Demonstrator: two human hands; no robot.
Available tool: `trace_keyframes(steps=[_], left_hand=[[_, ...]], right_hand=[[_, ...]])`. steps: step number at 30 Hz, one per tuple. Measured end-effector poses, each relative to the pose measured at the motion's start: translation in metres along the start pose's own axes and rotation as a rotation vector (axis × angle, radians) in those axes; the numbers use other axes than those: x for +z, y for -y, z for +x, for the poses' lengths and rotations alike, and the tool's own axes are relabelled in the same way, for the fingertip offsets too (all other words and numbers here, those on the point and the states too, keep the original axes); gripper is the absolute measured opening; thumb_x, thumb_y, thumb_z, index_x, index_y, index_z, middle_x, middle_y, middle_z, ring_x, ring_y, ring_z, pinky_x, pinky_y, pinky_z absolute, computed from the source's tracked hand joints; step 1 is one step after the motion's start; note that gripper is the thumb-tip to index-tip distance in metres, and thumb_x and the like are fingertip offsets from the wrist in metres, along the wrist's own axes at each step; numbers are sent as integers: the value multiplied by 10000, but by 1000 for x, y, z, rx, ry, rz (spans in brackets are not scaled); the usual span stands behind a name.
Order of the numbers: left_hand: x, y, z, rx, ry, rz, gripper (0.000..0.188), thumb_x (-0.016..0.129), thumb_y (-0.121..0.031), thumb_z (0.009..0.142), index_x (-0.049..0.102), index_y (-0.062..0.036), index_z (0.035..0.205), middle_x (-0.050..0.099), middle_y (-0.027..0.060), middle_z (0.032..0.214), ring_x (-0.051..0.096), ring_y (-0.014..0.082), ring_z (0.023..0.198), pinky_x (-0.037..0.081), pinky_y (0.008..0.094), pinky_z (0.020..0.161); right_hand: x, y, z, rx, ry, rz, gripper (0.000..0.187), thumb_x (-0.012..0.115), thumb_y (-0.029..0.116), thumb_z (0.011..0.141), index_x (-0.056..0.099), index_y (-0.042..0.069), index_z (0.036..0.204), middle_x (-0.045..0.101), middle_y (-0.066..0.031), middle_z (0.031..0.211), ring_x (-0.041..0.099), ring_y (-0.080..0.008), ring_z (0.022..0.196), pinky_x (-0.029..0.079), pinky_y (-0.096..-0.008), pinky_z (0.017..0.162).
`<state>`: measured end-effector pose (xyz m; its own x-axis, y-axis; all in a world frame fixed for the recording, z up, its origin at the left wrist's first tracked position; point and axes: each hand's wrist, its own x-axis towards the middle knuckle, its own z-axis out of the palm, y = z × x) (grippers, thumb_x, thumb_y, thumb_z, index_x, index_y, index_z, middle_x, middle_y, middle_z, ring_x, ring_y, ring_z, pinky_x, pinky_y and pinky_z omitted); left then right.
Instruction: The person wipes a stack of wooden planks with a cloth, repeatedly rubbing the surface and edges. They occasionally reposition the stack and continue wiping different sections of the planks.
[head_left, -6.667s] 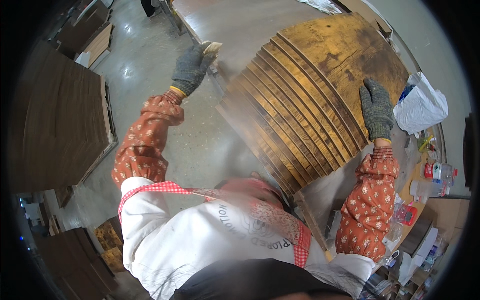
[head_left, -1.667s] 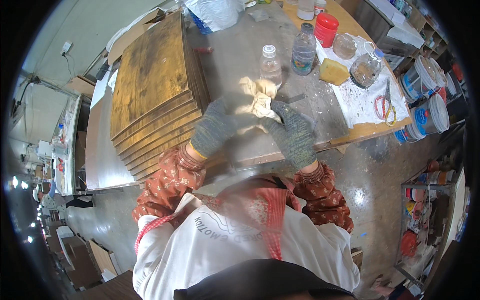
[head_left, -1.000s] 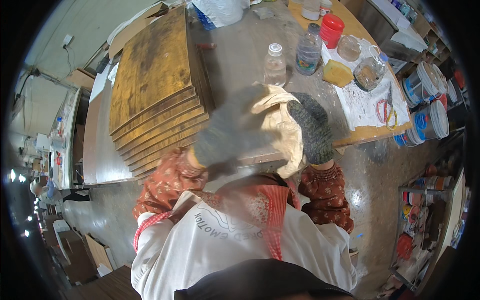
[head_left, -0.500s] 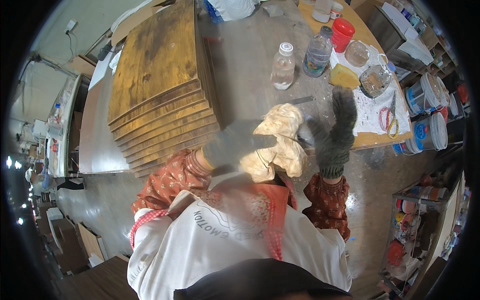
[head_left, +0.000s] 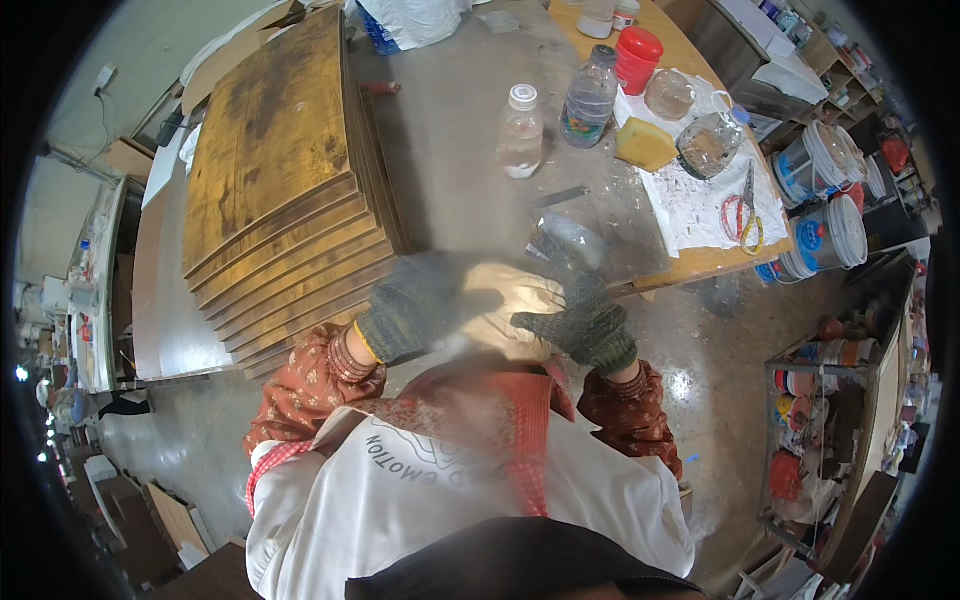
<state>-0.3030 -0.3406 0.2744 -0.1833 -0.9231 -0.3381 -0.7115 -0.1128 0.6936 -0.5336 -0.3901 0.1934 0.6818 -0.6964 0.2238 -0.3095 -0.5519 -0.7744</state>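
Note:
A crumpled cream cloth is bunched up in front of my chest, at the table's near edge. My left hand, in a dark grey knit glove, grips it from the left, its fingertips blurred. From the right, my right hand, gloved the same way, closes on the cloth with the thumb across its front and the fingers on the far side. Just beyond the right fingers lies a clear, shiny object whose kind I cannot make out. A dark flat strip rests farther in.
Brown-stained wooden panels are stacked on the left. Beyond my hands stand a white-capped bottle, a dark-capped bottle and a red jar. A yellow sponge and scissors lie at the right; buckets stand past the table.
My right hand has come down and inward from beside the cloth onto it. The cloth has moved slightly lower between both hands. The whole view has shifted a little.

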Motion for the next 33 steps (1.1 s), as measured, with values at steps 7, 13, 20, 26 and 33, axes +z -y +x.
trace_keyframes(steps=[7, 13, 20, 26, 33], left_hand=[[19, -2, -2, 184, -106, -609, 409, 724, -127, 879, 572, -6, 1239, 660, 64, 1099, 609, 124, 992, 501, 285, 892], [28, 6, 5, 386, -491, -291, 340, 722, -90, 847, 625, -21, 1165, 656, 108, 1054, 635, 204, 958, 511, 337, 861], [18, 24, -7, 533, -848, 193, 511, 759, -285, 809, 598, -45, 1230, 531, 207, 1351, 508, 386, 1231, 373, 499, 1061], [4, 77, -59, 336, -1100, 441, 460, 739, -202, 831, 605, -73, 1251, 574, 177, 1318, 518, 375, 1244, 370, 468, 1086], [15, 128, -113, 40, -1312, 445, 335, 710, -158, 835, 641, -72, 1152, 626, 166, 1225, 568, 375, 1140, 413, 497, 1013]], right_hand=[[-6, 27, 9, -47, -30, 82, 906, 847, 268, 704, 364, -20, 1414, 491, -190, 1357, 486, -292, 1244, 412, -404, 1046], [5, 9, 33, -410, 35, 681, 660, 771, 294, 783, 478, -12, 1289, 562, -140, 1253, 556, -239, 1091, 451, -364, 941], [-11, 36, 57, 283, -560, 690, 430, 774, 298, 806, 614, 24, 1097, 668, -75, 981, 658, -189, 899, 527, -334, 760], [-82, 27, 148, -438, -658, -866, 497, 758, 242, 778, 627, 150, 1249, 574, -184, 1297, 572, -368, 1155, 497, -451, 936], [-62, -19, 198, -141, 53, -720, 617, 749, 348, 783, 562, 111, 1321, 568, -186, 1304, 529, -353, 1226, 451, -428, 1007]])
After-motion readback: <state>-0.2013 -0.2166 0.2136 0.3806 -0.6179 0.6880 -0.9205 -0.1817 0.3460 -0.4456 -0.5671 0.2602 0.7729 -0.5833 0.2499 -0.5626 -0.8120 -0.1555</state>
